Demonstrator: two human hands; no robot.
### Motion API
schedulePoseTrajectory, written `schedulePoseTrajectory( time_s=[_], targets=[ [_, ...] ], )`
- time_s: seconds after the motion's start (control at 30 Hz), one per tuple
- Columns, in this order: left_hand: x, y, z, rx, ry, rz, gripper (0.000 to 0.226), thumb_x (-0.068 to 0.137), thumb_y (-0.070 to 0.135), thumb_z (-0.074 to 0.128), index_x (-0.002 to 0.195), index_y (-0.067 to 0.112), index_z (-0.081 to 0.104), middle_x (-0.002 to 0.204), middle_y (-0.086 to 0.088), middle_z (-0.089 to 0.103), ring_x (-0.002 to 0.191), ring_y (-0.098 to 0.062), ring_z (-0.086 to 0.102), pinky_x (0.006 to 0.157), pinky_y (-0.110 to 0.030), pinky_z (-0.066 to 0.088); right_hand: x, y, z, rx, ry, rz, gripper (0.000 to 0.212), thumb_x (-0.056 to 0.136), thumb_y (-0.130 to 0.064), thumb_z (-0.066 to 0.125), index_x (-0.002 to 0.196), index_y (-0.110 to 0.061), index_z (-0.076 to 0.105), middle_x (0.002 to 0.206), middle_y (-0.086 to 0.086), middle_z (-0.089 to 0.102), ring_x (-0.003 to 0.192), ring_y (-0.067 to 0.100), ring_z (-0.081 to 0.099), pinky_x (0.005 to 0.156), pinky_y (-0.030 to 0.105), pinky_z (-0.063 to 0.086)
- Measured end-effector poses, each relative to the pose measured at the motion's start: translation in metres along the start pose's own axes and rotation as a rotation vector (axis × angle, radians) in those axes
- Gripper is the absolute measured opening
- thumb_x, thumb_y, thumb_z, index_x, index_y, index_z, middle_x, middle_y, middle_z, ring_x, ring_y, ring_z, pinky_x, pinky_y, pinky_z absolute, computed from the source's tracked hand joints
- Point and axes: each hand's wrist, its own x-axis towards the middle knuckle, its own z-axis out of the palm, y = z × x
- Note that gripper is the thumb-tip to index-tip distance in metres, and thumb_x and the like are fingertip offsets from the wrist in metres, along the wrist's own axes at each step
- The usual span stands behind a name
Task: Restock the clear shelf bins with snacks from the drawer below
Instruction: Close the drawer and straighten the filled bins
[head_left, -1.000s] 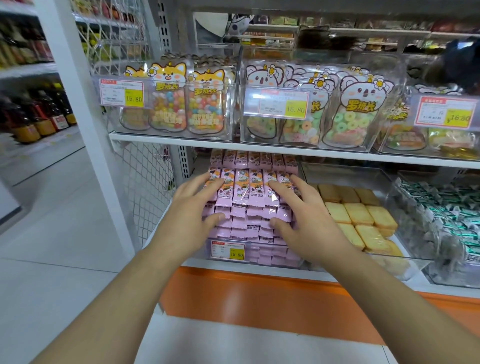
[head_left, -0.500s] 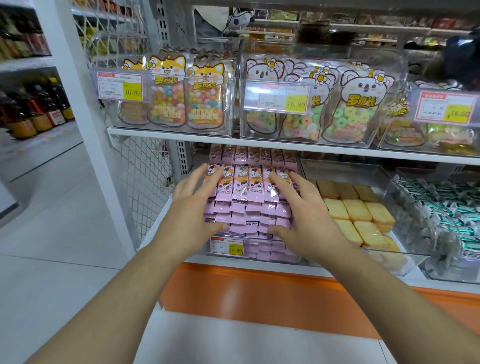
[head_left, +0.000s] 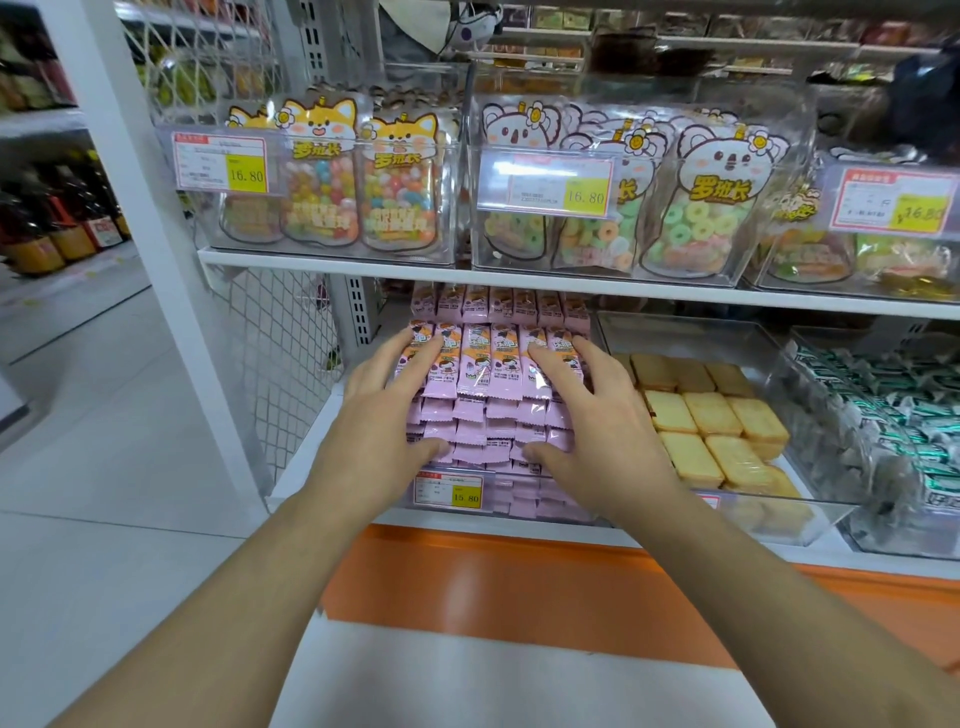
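two bare forearms reach up from the bottom of the view, over a white surface (head_left: 519, 670) and the orange drawer front (head_left: 519, 582) below the shelf. the left hand (head_left: 382, 421) and right hand (head_left: 597, 421) are both laid flat on the heap of pink snack packets (head_left: 488, 410), fingers spread wide and mostly straight, holding nothing. the left hand's fingertips (head_left: 426, 353) lie on the upper row of packets at the heap's left edge, and its thumb presses the front ends of the packets lower down. the right hand mirrors it on the heap's right side, index finger (head_left: 540, 358) stretched across a packet top, thumb low against the front of the stack. the middle packets show bare between the two hands.

the packets fill the clear bin (head_left: 498, 499) at the left end of the lower shelf, piled above its front wall, which carries a price tag (head_left: 449, 491) reading 15.80. just right sits a second clear bin of yellow biscuits (head_left: 711, 421), then one of green-and-white wrapped sweets (head_left: 893, 415).

beyond, on the shelf above (head_left: 332, 260), clear bins hold cartoon candy bags (head_left: 358, 176) and ring-gummy bags (head_left: 696, 208), with tags showing 16.80. far left, bottles (head_left: 47, 228) line another aisle.
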Motion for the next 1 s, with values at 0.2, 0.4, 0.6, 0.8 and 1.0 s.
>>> schedulePoseTrajectory(
  time_s=[0.2,0.4,0.6,0.8,1.0],
  targets=[
    [-0.001,0.009,-0.009,0.029,-0.026,0.037,0.121,0.069,0.041,0.093,0.160,0.052,0.015,0.167,0.025,-0.002,0.156,-0.012,0.002,0.125,-0.044,0.021,-0.006,0.003,-0.008,0.026,-0.031,0.022,0.115,0.080,-0.053,0.086,0.162,-0.050,0.005,0.172,0.002,0.006,0.159,0.024,0.006,0.124,0.047,0.029],
    [-0.005,0.033,-0.009,0.084,-0.050,0.178,0.106,0.077,0.045,0.083,0.160,0.052,0.017,0.169,0.022,-0.005,0.157,-0.013,-0.004,0.124,-0.038,0.008,-0.013,0.016,-0.019,0.088,-0.086,0.082,0.109,0.086,-0.052,0.078,0.159,-0.057,-0.003,0.172,-0.006,0.008,0.159,0.020,0.011,0.123,0.048,0.034],
    [-0.004,0.045,0.007,0.124,-0.069,0.219,0.096,0.083,0.049,0.072,0.161,0.048,0.017,0.169,0.016,0.005,0.157,-0.016,0.001,0.127,-0.039,0.004,-0.011,0.019,-0.018,0.202,-0.151,0.058,0.098,0.091,-0.043,0.073,0.158,-0.059,0.003,0.171,-0.010,0.013,0.157,0.020,0.021,0.119,0.045,0.038],
    [-0.001,0.049,0.012,0.152,-0.050,0.173,0.086,0.084,0.049,0.066,0.160,0.044,0.026,0.165,0.016,0.021,0.154,-0.017,0.010,0.119,-0.025,-0.010,-0.010,0.021,-0.021,0.227,-0.163,0.056,0.097,0.091,-0.041,0.072,0.155,-0.062,0.003,0.171,-0.009,0.012,0.157,0.020,0.019,0.119,0.045,0.038],
    [-0.002,0.058,0.012,0.150,-0.047,0.169,0.076,0.086,0.059,0.053,0.157,0.041,0.034,0.163,0.015,0.028,0.153,-0.017,0.016,0.126,-0.039,0.008,-0.014,0.024,-0.027,0.248,-0.184,0.050,0.095,0.095,-0.045,0.068,0.156,-0.064,-0.002,0.174,-0.006,0.006,0.160,0.015,0.005,0.126,0.041,0.026]
  ],
)
